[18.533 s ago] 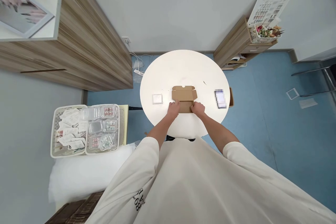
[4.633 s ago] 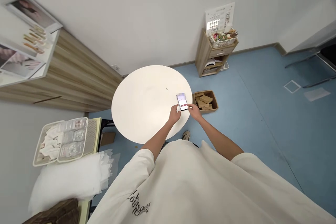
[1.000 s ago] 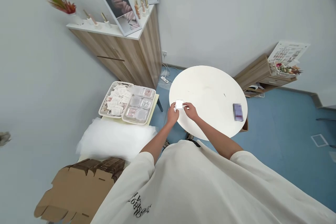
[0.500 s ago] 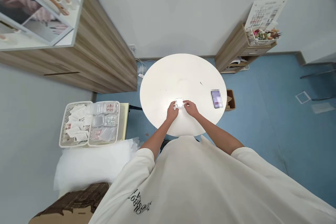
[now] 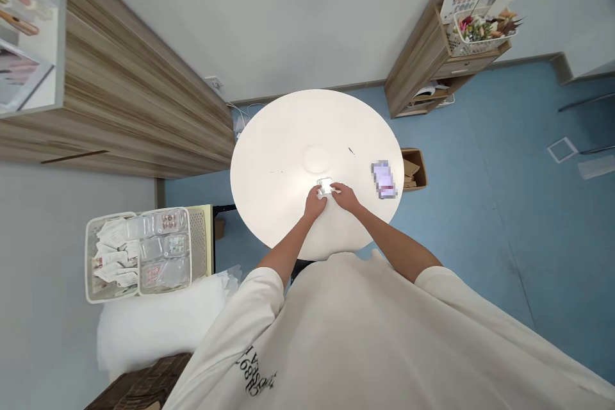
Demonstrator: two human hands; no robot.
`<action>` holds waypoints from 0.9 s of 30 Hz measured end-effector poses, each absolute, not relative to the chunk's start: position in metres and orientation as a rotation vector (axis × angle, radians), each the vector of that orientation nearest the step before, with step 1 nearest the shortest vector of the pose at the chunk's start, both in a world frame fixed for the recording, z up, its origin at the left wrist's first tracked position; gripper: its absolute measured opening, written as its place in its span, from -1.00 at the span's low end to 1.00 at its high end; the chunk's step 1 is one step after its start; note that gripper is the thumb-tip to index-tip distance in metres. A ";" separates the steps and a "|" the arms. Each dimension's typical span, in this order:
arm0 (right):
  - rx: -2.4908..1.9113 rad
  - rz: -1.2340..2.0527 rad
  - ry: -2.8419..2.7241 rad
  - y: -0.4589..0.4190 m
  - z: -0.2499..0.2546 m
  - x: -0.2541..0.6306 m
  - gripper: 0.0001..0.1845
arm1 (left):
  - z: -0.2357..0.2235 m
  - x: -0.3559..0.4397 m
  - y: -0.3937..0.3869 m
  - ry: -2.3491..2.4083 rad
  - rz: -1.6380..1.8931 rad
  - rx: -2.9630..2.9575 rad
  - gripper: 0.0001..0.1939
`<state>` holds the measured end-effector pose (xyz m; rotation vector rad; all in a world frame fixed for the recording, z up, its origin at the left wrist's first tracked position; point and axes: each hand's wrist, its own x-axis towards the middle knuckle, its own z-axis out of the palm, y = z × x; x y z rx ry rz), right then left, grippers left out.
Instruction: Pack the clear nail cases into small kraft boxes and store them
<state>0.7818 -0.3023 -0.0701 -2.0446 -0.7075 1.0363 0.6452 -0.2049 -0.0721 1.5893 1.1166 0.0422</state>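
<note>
I have a small clear case (image 5: pixel 325 186) between my two hands, over the round white tabletop (image 5: pixel 273 141), a little nearer its near edge than its far one. My left hand (image 5: pixel 314 203) has the left side of the case, fingers and thumb bent in around it with only a narrow gap; my right hand (image 5: pixel 344 198) pinches the right side, fingertips reaching over its edge. The case lies just beyond and between my hands, touching both, and its top glares so brightly that I can't make out what is inside. I also can't tell whether its underside rests on the tabletop or sits slightly above it. To the right of my right hand, well apart from it, a phone (image 5: pixel 384 180) lies by the tabletop's right edge. A thin dark sliver (image 5: pixel 351 150) lies farther in, between the case and the far right of the rim. Past the right edge, down on the floor, stands an open carton (image 5: pixel 421 170) with brown cardboard in it. Off beyond the left edge, two white baskets (image 5: pixel 197 250) sit side by side, one with paper packets, the other with clear packs.
</note>
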 end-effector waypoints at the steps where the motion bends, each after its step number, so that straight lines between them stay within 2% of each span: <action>1: -2.032 1.046 -0.705 -0.301 -0.074 0.783 -0.57 | -0.074 0.647 -0.204 1.119 0.039 1.592 -0.41; 9: -1.999 1.065 -0.721 -0.301 -0.085 0.788 -0.57 | -0.076 0.653 -0.201 1.095 0.027 1.647 -0.42; 14: -2.053 0.953 -0.766 -0.303 -0.080 0.785 -0.60 | -0.074 0.643 -0.202 1.104 0.059 1.691 -0.43; 27: -1.964 0.905 -0.920 -0.296 -0.045 0.721 -0.61 | -0.034 0.561 -0.200 1.173 0.187 1.679 -0.48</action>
